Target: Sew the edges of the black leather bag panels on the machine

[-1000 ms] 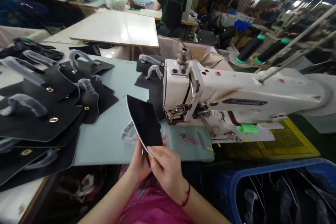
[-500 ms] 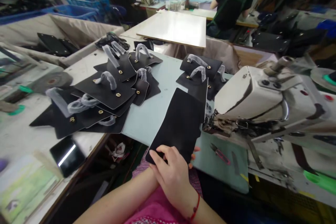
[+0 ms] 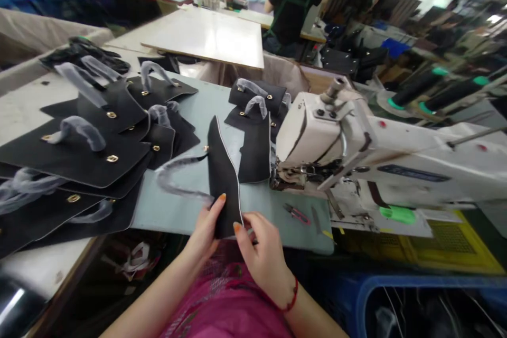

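A black leather bag flap panel [image 3: 225, 169] with a pale edge is held up on its side above the table's front edge. From its left face sticks out a handle [image 3: 170, 179] wrapped in clear plastic film, with a small gold fitting near the top. My left hand [image 3: 206, 227] grips the panel's lower left side, thumb on the black face. Closed on the lower right edge is my right hand [image 3: 262, 248], thumb and fingers pinching it. Just behind lies another black panel [image 3: 255, 153], beside the sewing machine's needle area.
Close on the right stands a white sewing machine [image 3: 317, 132]. Pink-handled thread snips [image 3: 297, 213] lie on the green tabletop [image 3: 178, 211]. Overlapping handled panels [image 3: 95, 161] cover the left side. A blue bin [image 3: 356, 296] sits low right. A person [image 3: 295, 5] works beyond.
The panel has turned from lying flat to standing on edge, bringing its wrapped handle into view. My crossed arms have separated, with the left hand now on the left side. The view has swung right.
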`<state>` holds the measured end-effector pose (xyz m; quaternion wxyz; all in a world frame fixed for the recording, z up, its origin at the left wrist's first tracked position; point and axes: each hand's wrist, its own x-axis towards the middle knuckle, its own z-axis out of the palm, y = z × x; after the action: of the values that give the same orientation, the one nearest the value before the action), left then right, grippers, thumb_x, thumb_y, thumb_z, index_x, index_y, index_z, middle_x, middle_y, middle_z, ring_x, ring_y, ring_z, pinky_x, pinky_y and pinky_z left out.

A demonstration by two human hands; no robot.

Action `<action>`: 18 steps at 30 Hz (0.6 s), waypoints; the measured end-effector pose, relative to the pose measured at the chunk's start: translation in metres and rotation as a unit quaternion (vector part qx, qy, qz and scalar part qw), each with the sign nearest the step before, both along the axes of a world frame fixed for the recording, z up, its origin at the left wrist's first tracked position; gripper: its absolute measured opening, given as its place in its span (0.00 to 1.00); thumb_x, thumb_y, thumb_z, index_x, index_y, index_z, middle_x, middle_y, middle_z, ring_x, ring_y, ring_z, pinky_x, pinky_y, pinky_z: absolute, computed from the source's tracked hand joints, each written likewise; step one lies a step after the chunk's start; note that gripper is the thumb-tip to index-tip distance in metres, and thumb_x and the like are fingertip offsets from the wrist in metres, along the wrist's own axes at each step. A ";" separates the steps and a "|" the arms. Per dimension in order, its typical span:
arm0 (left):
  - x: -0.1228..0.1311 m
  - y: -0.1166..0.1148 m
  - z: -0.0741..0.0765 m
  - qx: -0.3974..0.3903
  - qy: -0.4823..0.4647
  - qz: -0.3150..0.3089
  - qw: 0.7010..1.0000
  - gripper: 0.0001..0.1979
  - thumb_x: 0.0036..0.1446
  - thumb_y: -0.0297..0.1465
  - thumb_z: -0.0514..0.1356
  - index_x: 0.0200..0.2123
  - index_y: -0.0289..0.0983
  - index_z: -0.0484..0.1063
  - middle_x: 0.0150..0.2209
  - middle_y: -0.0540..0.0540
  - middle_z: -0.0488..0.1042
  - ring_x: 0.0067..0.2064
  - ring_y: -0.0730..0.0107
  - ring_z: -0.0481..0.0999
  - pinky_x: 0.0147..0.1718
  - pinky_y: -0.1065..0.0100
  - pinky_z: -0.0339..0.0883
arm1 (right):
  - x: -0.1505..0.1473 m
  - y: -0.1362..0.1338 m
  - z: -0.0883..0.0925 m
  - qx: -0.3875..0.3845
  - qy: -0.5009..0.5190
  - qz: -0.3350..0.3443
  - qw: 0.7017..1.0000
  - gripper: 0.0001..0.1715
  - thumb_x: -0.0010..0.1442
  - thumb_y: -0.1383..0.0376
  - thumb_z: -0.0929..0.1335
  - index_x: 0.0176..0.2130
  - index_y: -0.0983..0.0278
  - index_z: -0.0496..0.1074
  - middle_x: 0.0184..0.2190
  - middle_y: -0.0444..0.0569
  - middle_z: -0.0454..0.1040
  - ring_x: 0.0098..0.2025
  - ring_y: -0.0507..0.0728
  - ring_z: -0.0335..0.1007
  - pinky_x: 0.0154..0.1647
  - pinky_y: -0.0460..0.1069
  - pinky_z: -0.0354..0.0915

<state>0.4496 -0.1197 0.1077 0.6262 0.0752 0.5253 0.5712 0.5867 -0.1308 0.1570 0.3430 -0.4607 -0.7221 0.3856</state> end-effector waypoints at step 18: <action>0.023 0.118 -0.009 0.038 0.156 -0.112 0.981 0.28 0.39 0.37 0.72 0.44 0.31 0.74 0.33 0.42 0.80 0.32 0.60 0.79 0.29 0.66 0.72 | 0.056 0.081 -0.062 -0.273 0.256 -0.075 0.925 0.25 0.61 0.47 0.66 0.28 0.66 0.70 0.19 0.43 0.71 0.18 0.48 0.65 0.19 0.42 0.57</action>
<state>0.4728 -0.0016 0.0987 0.5933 0.2456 0.5824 0.4984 0.6424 -0.0495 0.0950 0.4047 -0.4747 -0.4404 0.6457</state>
